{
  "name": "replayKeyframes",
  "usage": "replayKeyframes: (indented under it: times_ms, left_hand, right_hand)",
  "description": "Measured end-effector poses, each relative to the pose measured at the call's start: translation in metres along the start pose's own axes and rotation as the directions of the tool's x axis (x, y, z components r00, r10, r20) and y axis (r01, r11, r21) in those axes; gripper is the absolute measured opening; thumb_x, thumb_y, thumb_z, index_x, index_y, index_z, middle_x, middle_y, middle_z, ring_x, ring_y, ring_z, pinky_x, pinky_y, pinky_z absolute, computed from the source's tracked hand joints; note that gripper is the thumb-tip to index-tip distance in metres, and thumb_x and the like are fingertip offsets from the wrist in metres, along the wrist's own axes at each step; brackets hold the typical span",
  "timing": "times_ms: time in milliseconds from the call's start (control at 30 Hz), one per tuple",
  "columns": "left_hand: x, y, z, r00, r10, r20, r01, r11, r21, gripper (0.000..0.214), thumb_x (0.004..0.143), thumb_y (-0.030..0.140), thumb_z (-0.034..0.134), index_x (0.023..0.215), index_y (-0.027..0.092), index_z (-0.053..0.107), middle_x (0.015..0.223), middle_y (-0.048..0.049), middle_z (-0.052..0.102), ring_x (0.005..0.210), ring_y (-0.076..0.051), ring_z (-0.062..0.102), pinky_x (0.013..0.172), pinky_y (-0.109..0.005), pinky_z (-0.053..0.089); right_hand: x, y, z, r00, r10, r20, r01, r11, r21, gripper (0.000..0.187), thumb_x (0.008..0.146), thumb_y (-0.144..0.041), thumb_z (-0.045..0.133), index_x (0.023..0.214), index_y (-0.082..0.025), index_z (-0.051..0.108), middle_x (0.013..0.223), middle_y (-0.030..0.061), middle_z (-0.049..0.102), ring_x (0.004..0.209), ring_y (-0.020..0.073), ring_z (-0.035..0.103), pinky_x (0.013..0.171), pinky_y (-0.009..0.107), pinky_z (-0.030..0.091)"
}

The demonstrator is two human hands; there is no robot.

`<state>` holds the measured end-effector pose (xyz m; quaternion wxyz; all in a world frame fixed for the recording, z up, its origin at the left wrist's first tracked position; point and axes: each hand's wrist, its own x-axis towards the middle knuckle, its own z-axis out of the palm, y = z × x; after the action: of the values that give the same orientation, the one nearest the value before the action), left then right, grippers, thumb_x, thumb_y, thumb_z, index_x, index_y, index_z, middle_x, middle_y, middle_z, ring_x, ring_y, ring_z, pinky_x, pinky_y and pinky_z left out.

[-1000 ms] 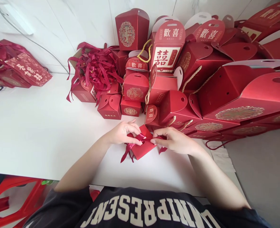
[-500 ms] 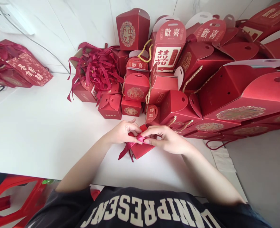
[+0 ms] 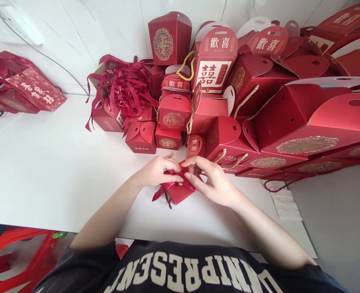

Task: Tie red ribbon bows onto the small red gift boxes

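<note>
A small red gift box (image 3: 180, 193) sits on the white table (image 3: 54, 171) right in front of me, with a dark red ribbon (image 3: 164, 188) across its top and loose ends trailing off its left side. My left hand (image 3: 157, 171) pinches the ribbon above the box. My right hand (image 3: 212, 181) is over the box's right half, its fingers curled round the ribbon beside my left fingertips. Both hands hide most of the box top.
A big pile of red gift boxes (image 3: 259, 101) fills the back and right of the table. A heap of loose dark red ribbons (image 3: 121, 87) lies on boxes at back centre. Red bags (image 3: 24, 91) lie at far left. A red stool (image 3: 21, 256) stands below the table edge.
My right hand has moved left from the ribbon's right end to the middle of the box, meeting my left fingers. The left hand and box stay in place.
</note>
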<state>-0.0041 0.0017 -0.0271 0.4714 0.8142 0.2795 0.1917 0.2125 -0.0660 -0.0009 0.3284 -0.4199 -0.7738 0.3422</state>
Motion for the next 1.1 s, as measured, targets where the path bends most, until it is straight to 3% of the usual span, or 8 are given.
replayKeyframes:
  times_ms: [167, 367, 567, 700, 800, 900, 1000, 1100]
  left_hand:
    - [-0.004, 0.003, 0.003, 0.992, -0.125, -0.004, 0.122, 0.977, -0.175, 0.029, 0.078, 0.037, 0.076, 0.082, 0.017, 0.055, 0.06, 0.0044, 0.065, 0.057, -0.012, 0.062, 0.091, -0.041, 0.052]
    - [-0.004, 0.01, 0.003, 0.991, -0.133, -0.007, 0.131, 0.98, -0.148, 0.036, 0.076, 0.036, 0.078, 0.074, 0.017, 0.047, 0.06, 0.0075, 0.059, 0.056, -0.007, 0.056, 0.096, -0.04, 0.047]
    - [-0.004, 0.004, 0.0, 0.99, -0.141, 0.025, 0.143, 0.966, -0.215, 0.034, 0.078, 0.038, 0.075, 0.075, 0.017, 0.048, 0.066, 0.004, 0.058, 0.059, -0.01, 0.057, 0.071, -0.03, 0.052]
    - [-0.003, 0.0, -0.002, 0.994, -0.106, 0.005, 0.106, 0.983, -0.149, 0.036, 0.077, 0.039, 0.075, 0.071, 0.017, 0.047, 0.064, 0.005, 0.054, 0.064, -0.011, 0.058, 0.083, -0.035, 0.052]
    - [-0.002, 0.001, -0.004, 0.997, -0.079, 0.016, 0.081, 0.992, -0.096, 0.035, 0.077, 0.037, 0.076, 0.069, 0.017, 0.048, 0.062, 0.0072, 0.051, 0.064, -0.01, 0.056, 0.103, -0.043, 0.043]
    - [-0.002, 0.003, -0.005, 0.997, -0.072, 0.038, 0.076, 0.991, -0.113, 0.035, 0.078, 0.037, 0.076, 0.069, 0.017, 0.048, 0.065, 0.0061, 0.058, 0.065, -0.009, 0.06, 0.113, -0.046, 0.033]
    - [-0.002, 0.006, -0.005, 0.991, -0.096, 0.091, 0.115, 0.967, -0.227, 0.033, 0.082, 0.035, 0.072, 0.072, 0.017, 0.047, 0.076, -0.0008, 0.07, 0.074, -0.014, 0.069, 0.107, -0.044, 0.04]
    - [-0.002, 0.009, -0.004, 0.984, -0.127, 0.124, 0.161, 0.931, -0.326, 0.03, 0.087, 0.035, 0.067, 0.075, 0.017, 0.046, 0.088, -0.0084, 0.074, 0.083, -0.018, 0.071, 0.085, -0.036, 0.051]
  right_hand:
    - [0.0, 0.007, 0.011, 0.991, 0.069, -0.11, -0.073, 0.997, -0.035, 0.014, 0.097, -0.032, 0.055, 0.095, -0.02, 0.062, 0.094, 0.006, 0.062, 0.085, 0.018, 0.06, 0.078, 0.031, 0.047]
    - [0.002, 0.011, 0.014, 0.992, 0.075, -0.104, -0.074, 0.997, 0.014, 0.013, 0.096, -0.027, 0.056, 0.087, -0.02, 0.062, 0.086, 0.0033, 0.062, 0.08, 0.0165, 0.059, 0.078, 0.029, 0.045]
    - [0.0, 0.011, 0.009, 0.997, 0.04, -0.072, -0.033, 0.995, 0.095, 0.013, 0.097, -0.027, 0.054, 0.089, -0.02, 0.061, 0.085, 0.0037, 0.063, 0.079, 0.0163, 0.059, 0.076, 0.03, 0.046]
    - [0.001, 0.01, 0.009, 1.0, -0.019, 0.001, 0.019, 0.996, 0.093, 0.01, 0.089, -0.025, 0.065, 0.097, -0.02, 0.061, 0.094, 0.0049, 0.067, 0.087, 0.0188, 0.06, 0.083, 0.033, 0.048]
    - [0.002, 0.012, 0.011, 0.999, -0.05, -0.007, 0.051, 0.997, 0.064, 0.015, 0.084, -0.023, 0.07, 0.097, -0.02, 0.062, 0.093, 0.0048, 0.067, 0.087, 0.0195, 0.06, 0.083, 0.034, 0.048]
    - [0.002, 0.018, 0.015, 0.998, -0.035, -0.054, 0.04, 0.995, 0.094, 0.005, 0.089, -0.024, 0.067, 0.093, -0.02, 0.066, 0.09, 0.0049, 0.069, 0.083, 0.0183, 0.062, 0.078, 0.032, 0.049]
    - [0.001, 0.027, 0.018, 0.991, -0.065, -0.113, 0.076, 0.993, 0.093, 0.009, 0.094, -0.025, 0.06, 0.09, -0.021, 0.068, 0.088, 0.0053, 0.071, 0.081, 0.0178, 0.065, 0.077, 0.032, 0.051]
    - [0.001, 0.038, 0.015, 0.962, -0.256, -0.097, 0.257, 0.966, -0.004, 0.012, 0.096, -0.023, 0.058, 0.091, -0.022, 0.069, 0.087, 0.0053, 0.072, 0.085, 0.0184, 0.066, 0.083, 0.035, 0.051]
